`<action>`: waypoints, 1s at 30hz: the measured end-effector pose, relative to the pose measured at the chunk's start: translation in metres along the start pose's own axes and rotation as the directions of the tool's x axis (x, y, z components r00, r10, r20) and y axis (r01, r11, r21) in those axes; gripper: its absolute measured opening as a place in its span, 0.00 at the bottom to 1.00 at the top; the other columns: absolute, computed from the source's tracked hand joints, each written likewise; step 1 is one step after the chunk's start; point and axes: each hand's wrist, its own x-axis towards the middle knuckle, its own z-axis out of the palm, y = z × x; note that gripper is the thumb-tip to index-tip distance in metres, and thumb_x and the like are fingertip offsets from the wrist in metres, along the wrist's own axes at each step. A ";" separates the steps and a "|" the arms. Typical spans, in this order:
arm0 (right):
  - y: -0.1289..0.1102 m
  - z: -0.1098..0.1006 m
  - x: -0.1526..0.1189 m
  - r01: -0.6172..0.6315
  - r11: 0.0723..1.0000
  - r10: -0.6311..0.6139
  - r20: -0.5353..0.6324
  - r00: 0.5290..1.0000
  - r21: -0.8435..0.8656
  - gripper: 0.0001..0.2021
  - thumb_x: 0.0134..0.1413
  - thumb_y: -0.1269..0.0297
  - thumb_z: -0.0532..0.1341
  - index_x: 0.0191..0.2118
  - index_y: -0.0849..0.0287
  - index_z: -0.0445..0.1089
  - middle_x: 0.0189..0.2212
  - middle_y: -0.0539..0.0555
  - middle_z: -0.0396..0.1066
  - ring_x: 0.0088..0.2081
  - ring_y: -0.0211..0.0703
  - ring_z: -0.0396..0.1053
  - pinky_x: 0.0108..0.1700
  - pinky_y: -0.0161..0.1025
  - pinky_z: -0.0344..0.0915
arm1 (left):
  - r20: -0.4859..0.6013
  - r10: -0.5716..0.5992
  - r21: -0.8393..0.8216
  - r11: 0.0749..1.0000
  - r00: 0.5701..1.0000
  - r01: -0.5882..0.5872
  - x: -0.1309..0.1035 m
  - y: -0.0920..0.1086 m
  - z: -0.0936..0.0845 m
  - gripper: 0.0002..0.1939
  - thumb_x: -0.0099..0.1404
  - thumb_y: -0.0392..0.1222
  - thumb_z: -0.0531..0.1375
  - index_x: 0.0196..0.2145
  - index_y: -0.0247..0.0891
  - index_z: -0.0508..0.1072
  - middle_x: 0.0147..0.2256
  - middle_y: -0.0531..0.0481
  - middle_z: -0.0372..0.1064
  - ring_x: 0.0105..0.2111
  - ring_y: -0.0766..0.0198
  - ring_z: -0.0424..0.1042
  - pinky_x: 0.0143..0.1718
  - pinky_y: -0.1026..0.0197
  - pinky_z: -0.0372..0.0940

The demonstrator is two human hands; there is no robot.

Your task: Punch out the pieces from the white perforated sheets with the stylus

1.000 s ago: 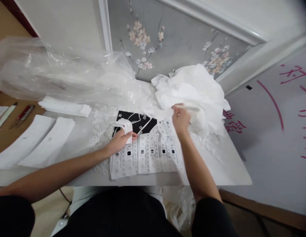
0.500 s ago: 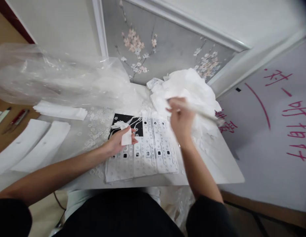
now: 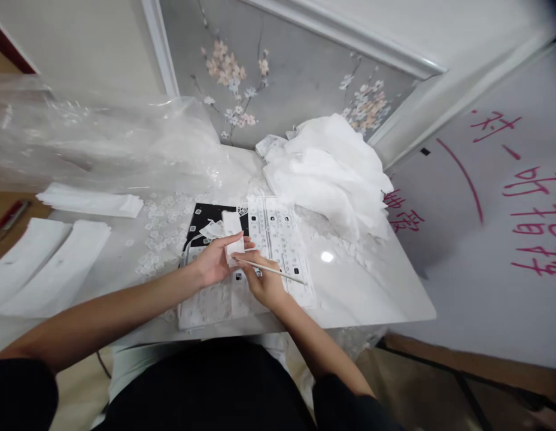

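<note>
My left hand (image 3: 217,258) is closed around a small white strip (image 3: 233,230), which stands up between thumb and fingers. My right hand (image 3: 265,280) touches the lower end of that strip and holds a thin pale stick (image 3: 289,276), its far end pointing right. Beneath both hands lies a white perforated sheet (image 3: 210,305) with rows of small round marks and dark square openings. A black panel (image 3: 204,214) shows at its upper left, with loose white strips over it. Many small clear square pieces (image 3: 161,233) are scattered left of the sheet.
A heap of crumpled white material (image 3: 327,167) sits at the back right of the table (image 3: 371,287). Clear plastic film (image 3: 102,143) covers the back left. Folded white strips (image 3: 57,263) lie on the left. A whiteboard (image 3: 466,287) stands at the right.
My right hand has moved down and left with the stick, from near the white heap to the strip in my left hand. The strip is now more upright, and the whole view has shifted slightly.
</note>
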 end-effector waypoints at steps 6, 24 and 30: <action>0.017 -0.034 0.005 -0.034 0.998 0.038 -0.077 0.996 0.047 0.08 0.62 0.62 0.58 0.44 0.53 0.73 0.45 0.54 0.76 0.50 0.47 0.73 0.52 0.47 0.70 | 0.013 0.264 0.212 0.942 0.965 -0.260 0.010 0.002 -0.001 0.09 0.55 0.37 0.66 0.34 0.37 0.70 0.24 0.57 0.62 0.23 0.70 0.66 0.27 0.66 0.62; 0.081 -0.038 0.033 0.031 0.953 0.002 0.109 0.994 -0.300 0.10 0.64 0.65 0.55 0.42 0.56 0.74 0.40 0.53 0.77 0.45 0.43 0.72 0.49 0.43 0.66 | 0.046 0.457 0.885 0.393 0.888 -0.249 0.036 -0.001 -0.024 0.10 0.57 0.47 0.63 0.35 0.41 0.75 0.17 0.56 0.67 0.18 0.62 0.68 0.22 0.62 0.58; 0.070 -0.034 0.024 0.304 0.714 -0.148 0.288 0.946 -0.631 0.12 0.64 0.70 0.55 0.49 0.54 0.70 0.50 0.54 0.74 0.57 0.50 0.63 0.54 0.49 0.58 | 0.071 0.493 0.868 0.398 0.867 -0.298 0.034 -0.002 -0.023 0.08 0.53 0.41 0.65 0.33 0.41 0.73 0.18 0.57 0.67 0.18 0.62 0.66 0.27 0.61 0.58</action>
